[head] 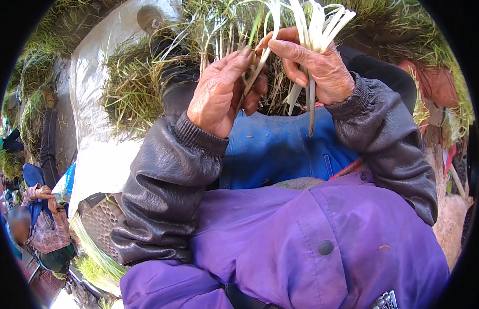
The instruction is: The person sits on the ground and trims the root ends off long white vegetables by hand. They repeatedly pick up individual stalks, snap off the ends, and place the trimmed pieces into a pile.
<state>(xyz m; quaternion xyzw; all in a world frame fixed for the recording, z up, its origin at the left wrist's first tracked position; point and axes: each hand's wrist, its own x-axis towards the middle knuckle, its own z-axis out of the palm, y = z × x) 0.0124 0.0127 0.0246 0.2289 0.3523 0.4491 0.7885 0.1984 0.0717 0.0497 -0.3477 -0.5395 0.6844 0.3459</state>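
Note:
My left hand (228, 85) holds a single thin plant stalk (259, 71) with a browned lower end, pinched between thumb and fingers. In my right hand (313, 63) is a small bunch of white plant stalks (316, 23), their lower ends hanging below the palm. My right fingertips are close to the single stalk; whether they touch it cannot be told. Beyond both hands stand more green stalks with dark, matted roots (278, 90). Below them a blue cloth (278, 143) covers my lap.
Heaps of green plants (131, 85) lie to the left and along the far side. A pale plastic sheet (96, 116) stretches along the left. Another person (46, 228) sits at the far left, hands raised together. Long stalks (94, 247) lie by a perforated crate (102, 220).

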